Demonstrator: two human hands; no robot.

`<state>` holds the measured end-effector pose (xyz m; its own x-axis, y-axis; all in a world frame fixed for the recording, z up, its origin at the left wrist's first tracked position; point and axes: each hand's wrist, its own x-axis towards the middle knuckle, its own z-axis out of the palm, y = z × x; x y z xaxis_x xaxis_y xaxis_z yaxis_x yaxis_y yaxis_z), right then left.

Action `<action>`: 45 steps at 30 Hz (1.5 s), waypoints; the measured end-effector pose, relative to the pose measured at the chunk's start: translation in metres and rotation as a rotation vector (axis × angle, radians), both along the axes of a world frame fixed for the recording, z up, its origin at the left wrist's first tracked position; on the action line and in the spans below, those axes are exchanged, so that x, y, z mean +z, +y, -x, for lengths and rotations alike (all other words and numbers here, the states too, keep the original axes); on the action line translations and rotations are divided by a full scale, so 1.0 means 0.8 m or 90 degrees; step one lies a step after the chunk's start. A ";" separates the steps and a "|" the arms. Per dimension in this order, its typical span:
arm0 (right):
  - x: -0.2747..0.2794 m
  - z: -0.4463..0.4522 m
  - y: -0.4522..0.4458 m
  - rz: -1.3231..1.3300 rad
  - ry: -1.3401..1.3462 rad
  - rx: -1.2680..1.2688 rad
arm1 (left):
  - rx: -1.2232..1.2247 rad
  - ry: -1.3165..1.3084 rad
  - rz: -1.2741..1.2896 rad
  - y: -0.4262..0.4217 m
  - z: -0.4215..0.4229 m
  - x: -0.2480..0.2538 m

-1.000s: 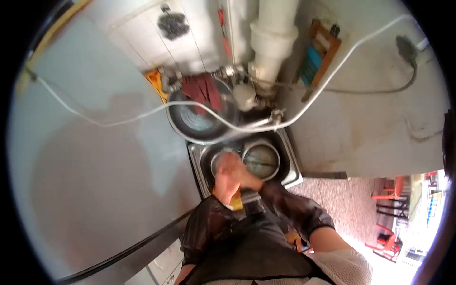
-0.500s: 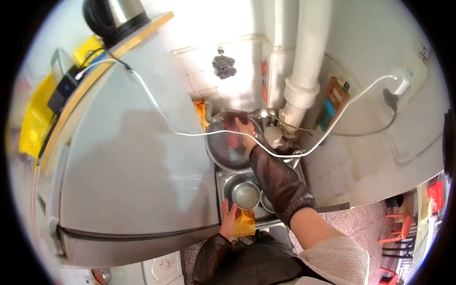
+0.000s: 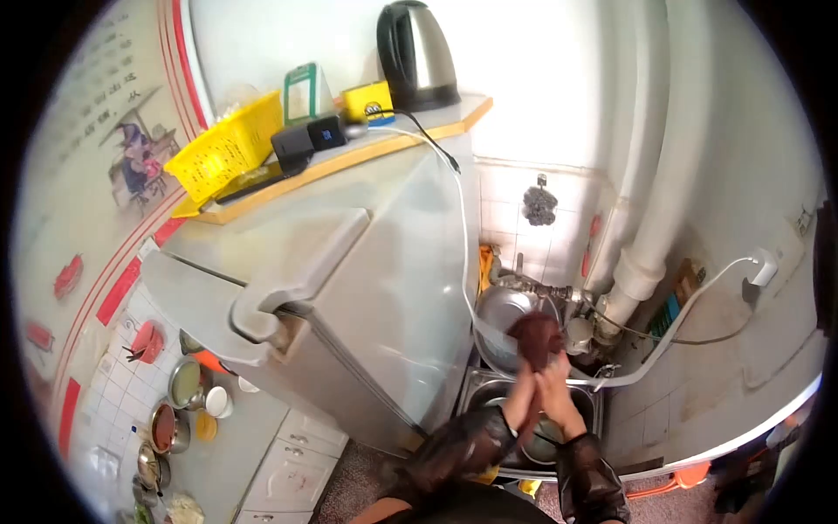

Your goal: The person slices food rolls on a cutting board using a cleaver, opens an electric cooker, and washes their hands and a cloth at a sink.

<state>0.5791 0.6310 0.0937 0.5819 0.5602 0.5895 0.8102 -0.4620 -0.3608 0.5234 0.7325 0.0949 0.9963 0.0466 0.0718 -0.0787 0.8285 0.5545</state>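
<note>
A dark red cloth (image 3: 535,339) is bunched up between my two hands above the sink (image 3: 478,382). My left hand (image 3: 522,395) is closed on its left side, and my right hand (image 3: 557,391) grips it from the right. Part of the cloth hangs down between the wrists. Beyond it a large round metal basin (image 3: 499,307) leans at the back of the sink, partly covered by the cloth. Below my hands, a metal bowl (image 3: 543,447) in the sink is mostly hidden by my forearms.
A grey refrigerator (image 3: 393,279) stands to the left, with a kettle (image 3: 419,57) and yellow basket (image 3: 229,144) on the shelf above. A white cable (image 3: 463,236) hangs across to the wall socket (image 3: 764,266). Pipes (image 3: 650,236) rise at the right. Several pots sit on the far-left counter (image 3: 249,437).
My right hand has brought the red cloth out of the basin toward me. My left hand has left the sink's front edge and joined it on the cloth. The view has swung left.
</note>
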 end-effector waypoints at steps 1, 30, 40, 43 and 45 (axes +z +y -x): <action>0.007 -0.001 -0.002 -0.144 0.115 0.006 | -0.015 0.014 -0.182 -0.011 0.015 0.023; 0.177 0.323 -0.096 -0.387 -0.005 -0.191 | -0.568 -0.227 -0.448 -0.197 0.181 0.101; 0.139 0.340 -0.091 -0.025 0.025 -0.126 | -0.600 -0.336 -0.468 -0.217 0.215 0.116; 0.136 0.341 -0.103 -0.131 0.091 -0.125 | -0.582 -0.336 -0.479 -0.211 0.213 0.116; 0.138 0.343 -0.099 0.037 0.141 -0.274 | -0.563 -0.336 -0.492 -0.207 0.210 0.116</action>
